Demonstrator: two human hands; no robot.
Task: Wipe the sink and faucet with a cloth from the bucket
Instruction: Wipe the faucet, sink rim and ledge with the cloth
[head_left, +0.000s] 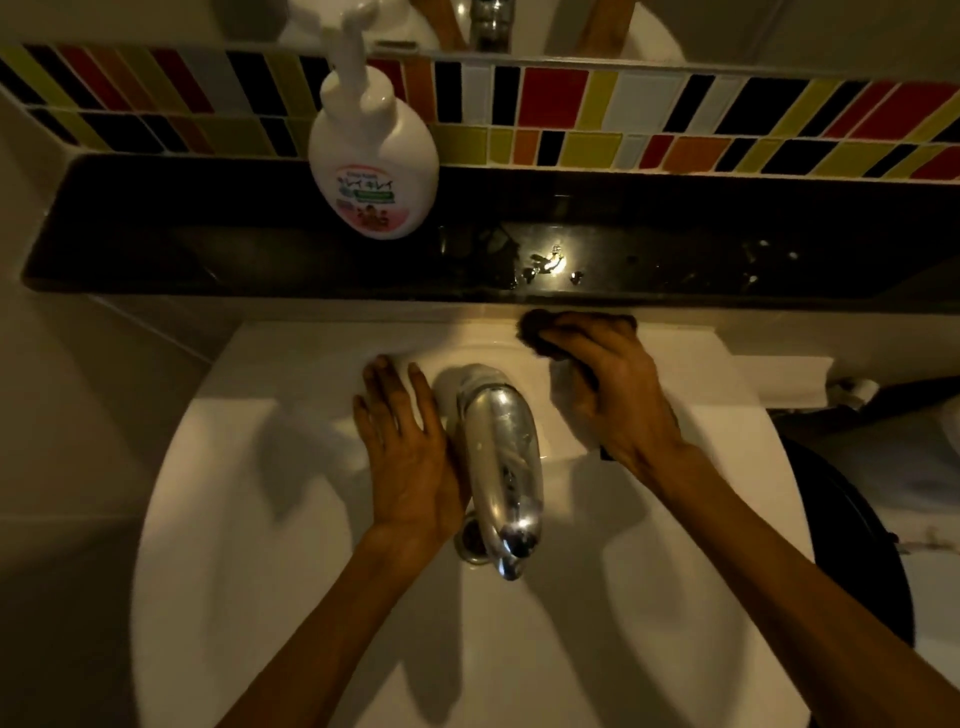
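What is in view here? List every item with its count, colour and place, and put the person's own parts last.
sink: one, white, centre, below the ledge.
faucet: one, chrome, at the sink's back middle, spout over the basin.
drain: one, metal, in the basin, partly hidden by the faucet.
soap bottle: one, white pump bottle with pink label, on the ledge's left part.
ledge: one, glossy black, behind the sink, with wet spots right of centre.
tile strip: one, multicoloured, on the wall above the ledge.
cloth: one, dark, on the sink's back rim right of the faucet, under the right hand.
left hand: flat on the sink, left of the faucet.
right hand: pressing the cloth.
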